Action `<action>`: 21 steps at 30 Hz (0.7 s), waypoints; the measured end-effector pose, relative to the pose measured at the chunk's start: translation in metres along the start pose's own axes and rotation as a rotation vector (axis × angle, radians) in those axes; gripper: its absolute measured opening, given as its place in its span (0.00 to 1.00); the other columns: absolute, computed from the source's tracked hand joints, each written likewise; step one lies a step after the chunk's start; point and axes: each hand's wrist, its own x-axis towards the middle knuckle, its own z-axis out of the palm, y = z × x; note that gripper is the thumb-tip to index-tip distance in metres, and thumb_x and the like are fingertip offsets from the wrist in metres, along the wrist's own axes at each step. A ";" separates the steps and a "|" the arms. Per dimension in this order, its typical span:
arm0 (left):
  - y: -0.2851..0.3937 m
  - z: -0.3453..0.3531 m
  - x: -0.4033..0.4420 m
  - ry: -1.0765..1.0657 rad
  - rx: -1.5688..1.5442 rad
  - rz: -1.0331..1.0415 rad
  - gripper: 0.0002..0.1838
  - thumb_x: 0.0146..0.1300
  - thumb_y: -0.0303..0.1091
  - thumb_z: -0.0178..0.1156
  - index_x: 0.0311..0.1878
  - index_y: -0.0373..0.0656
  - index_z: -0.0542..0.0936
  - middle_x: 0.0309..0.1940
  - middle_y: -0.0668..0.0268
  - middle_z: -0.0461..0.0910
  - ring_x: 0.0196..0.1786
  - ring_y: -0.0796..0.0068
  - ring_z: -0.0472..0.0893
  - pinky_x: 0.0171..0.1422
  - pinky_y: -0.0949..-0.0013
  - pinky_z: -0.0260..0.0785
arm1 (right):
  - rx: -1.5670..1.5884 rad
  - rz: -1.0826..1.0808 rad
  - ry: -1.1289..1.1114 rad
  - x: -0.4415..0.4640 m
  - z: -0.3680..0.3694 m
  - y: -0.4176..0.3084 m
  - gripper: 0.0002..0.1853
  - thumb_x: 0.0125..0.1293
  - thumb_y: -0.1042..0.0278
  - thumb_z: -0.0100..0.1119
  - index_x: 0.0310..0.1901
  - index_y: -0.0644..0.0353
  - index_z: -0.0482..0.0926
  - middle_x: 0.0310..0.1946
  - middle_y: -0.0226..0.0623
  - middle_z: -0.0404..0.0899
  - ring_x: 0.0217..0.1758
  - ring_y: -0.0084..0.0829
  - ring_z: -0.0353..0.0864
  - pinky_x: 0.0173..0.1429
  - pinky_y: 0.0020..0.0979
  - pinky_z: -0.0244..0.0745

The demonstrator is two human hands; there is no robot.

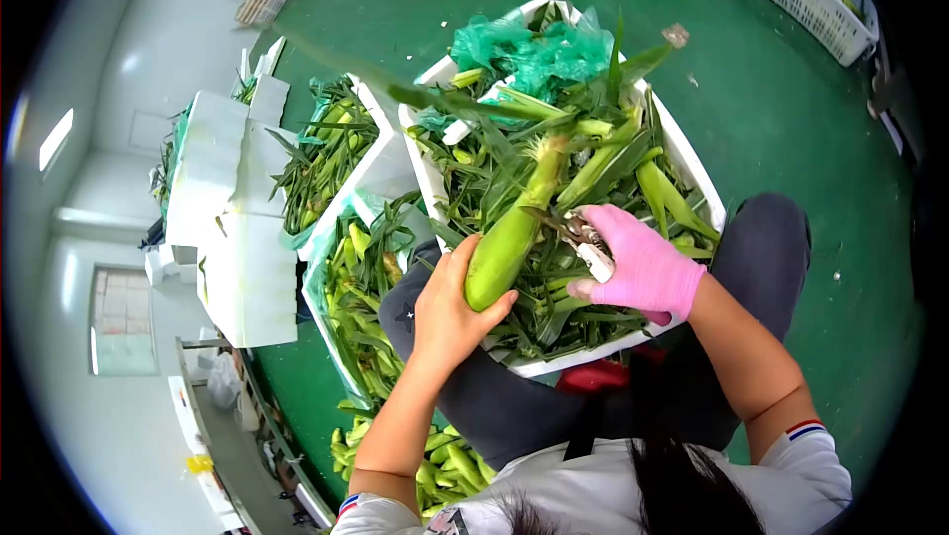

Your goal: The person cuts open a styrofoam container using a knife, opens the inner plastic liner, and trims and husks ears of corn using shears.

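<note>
My left hand (pixel 450 308) is wrapped round the thick lower end of a green ear of corn (pixel 511 243), bare-skinned. The ear tilts up and away, its leafy top over the box. My right hand (pixel 638 268), in a pink glove, grips pruning shears (pixel 596 260) with pale handles. Their dark blades touch or lie just beside the ear's side; which of the two I cannot tell. Below both hands is a white foam box (pixel 692 164) full of cut husk leaves (pixel 534 312) and stalk pieces. A crumpled green plastic bag (pixel 539 52) lies at its far end.
More foam boxes (pixel 384 144) with leaves and corn stand on the left. A pile of corn ears (pixel 460 466) lies on the green floor at lower left. White foam boxes (pixel 237 273) are stacked further left. A white plastic crate (pixel 806 3) stands at upper right.
</note>
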 end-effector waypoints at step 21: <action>-0.028 0.004 -0.003 0.302 -0.207 0.001 0.45 0.47 0.34 0.78 0.68 0.34 0.67 0.59 0.54 0.77 0.60 0.64 0.77 0.66 0.63 0.68 | 1.109 0.148 -0.345 -0.020 0.060 -0.034 0.27 0.63 0.74 0.66 0.62 0.61 0.66 0.38 0.26 0.75 0.40 0.18 0.75 0.45 0.23 0.74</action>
